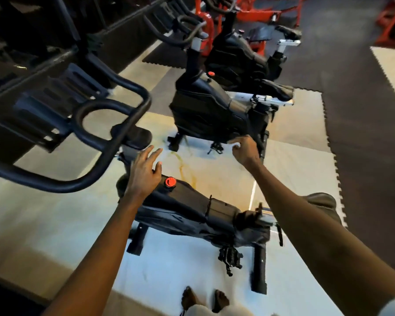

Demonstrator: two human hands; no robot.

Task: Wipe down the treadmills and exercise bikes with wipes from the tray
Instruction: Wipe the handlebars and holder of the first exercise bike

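– Up and right of the near bike's red knob (170, 181): wipe (237, 145), a small white scrap, or so it looks, pinched at the tips of the right hand (245, 150). Other fingers curled in.

– And the surface it goes on?

– Second bike (205, 106), beyond the knob. Its black housing lies just past the right fingertips, on the far side; I cannot tell whether they touch it. Long axis runs left to right, saddle end to the right. The right hand is clearly nearer to it.

– Left hand?

– Left hand (144, 173) hovers just left of the knob, over the near bike (192, 215). Fingers straight and spread, holding nothing. It is the nearer hand for that frame, which runs the same way, saddle (322, 206) far right of the knob.

– Counts?

– Black bikes: three, the third bike (235, 58) farthest from the knob. Red-framed machines (205, 21) behind them; number unclear. Red knobs: two, counting the second knob (211, 73). Wipes: one. Handlebars (114, 124) loom up-left of the knob. Bare feet (203, 299): two, well below it. No tray in view.

– Next move?

– Probably a short forward reach, then strokes along the housing.
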